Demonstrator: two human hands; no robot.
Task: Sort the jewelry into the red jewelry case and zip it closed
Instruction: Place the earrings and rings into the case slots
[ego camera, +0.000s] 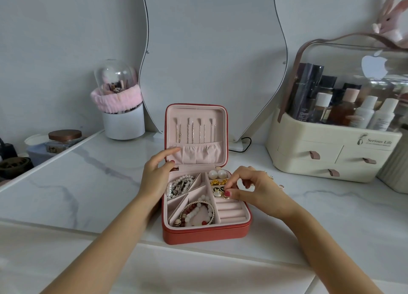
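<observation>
here right hand pinches a ring above the case; left hand open, steadying lid.

A home dressing table, likely in a bedroom. A white marble-patterned tabletop stands against a pale wall, with a wavy-edged vanity mirror leaning at the back. A cream cosmetics organiser with small drawers holds skincare bottles. A domed makeup brush holder wears a pink headband. A plush rabbit sits above.
</observation>
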